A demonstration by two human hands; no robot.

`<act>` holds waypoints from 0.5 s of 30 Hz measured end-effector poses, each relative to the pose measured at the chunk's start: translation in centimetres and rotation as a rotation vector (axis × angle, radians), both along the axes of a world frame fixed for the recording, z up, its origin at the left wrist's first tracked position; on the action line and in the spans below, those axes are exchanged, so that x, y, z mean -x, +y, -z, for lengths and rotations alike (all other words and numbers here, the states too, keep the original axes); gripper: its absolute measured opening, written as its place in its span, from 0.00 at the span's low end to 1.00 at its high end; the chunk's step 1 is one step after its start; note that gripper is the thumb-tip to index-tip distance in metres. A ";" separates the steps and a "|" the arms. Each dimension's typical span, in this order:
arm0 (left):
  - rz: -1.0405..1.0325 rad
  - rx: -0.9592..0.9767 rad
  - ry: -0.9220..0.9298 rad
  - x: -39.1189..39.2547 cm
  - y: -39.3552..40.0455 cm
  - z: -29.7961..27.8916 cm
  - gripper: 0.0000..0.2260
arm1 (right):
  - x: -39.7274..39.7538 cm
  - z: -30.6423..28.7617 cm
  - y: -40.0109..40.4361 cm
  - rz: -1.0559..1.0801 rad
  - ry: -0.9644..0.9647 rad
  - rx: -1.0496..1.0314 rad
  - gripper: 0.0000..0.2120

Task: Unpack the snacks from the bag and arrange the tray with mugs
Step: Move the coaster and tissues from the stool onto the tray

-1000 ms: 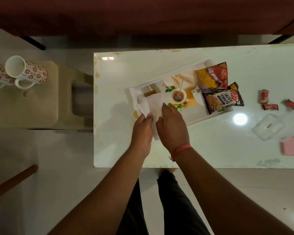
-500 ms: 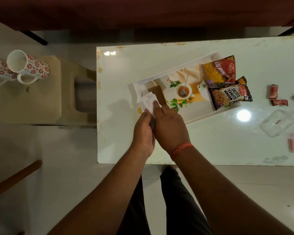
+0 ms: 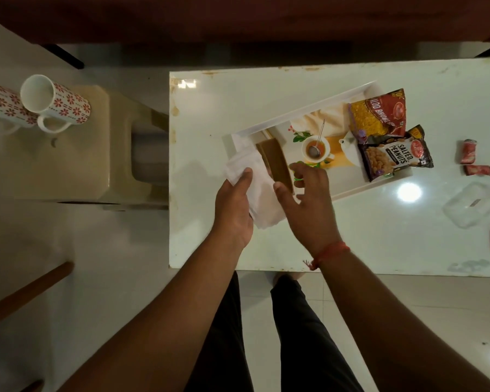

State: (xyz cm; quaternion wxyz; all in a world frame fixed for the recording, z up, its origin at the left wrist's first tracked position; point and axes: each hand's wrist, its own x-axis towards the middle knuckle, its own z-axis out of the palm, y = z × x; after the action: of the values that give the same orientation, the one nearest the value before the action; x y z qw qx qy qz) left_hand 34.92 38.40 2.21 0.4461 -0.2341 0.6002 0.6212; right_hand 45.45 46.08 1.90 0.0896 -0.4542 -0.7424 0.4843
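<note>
The left hand [image 3: 234, 206] is clamped on the white bag [image 3: 256, 188] at the near-left end of the tray [image 3: 303, 108] — the right hand [image 3: 309, 199] hovers beside it, fingers spread and holding nothing — while two snack packets [image 3: 379, 114] lie on the tray's far end and two mugs [image 3: 54, 104] lie tipped on the stool [image 3: 68, 165].

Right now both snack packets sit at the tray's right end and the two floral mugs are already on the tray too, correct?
Not the mugs. The head view shows the two floral mugs on the beige stool left of the table. The snack packets are at the tray's right end.
</note>
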 end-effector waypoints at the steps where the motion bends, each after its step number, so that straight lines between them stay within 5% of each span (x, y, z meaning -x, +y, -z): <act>1: 0.005 -0.036 -0.002 0.0 0.1 -0.1 0.13 | 0.2 0.0 0.2 0.039 -0.032 0.144 0.19; 4: 0.041 -0.013 0.052 0.3 0.4 -0.5 0.14 | 0.6 0.3 0.4 0.007 -0.081 0.410 0.11; 8: 0.227 0.199 0.326 2.2 1.0 -0.2 0.12 | 0.3 0.9 0.7 -0.096 -0.085 0.415 0.05; 15: 0.865 0.196 0.593 5.8 1.3 -0.1 0.05 | -0.9 1.1 1.6 -0.207 -0.145 0.293 0.04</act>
State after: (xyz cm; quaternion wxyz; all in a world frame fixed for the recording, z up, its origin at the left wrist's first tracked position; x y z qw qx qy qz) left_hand 29.09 39.67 2.32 0.4489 0.1797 0.7974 0.3610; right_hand 46.39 47.68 0.82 -0.0812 -0.4174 -0.7111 0.5600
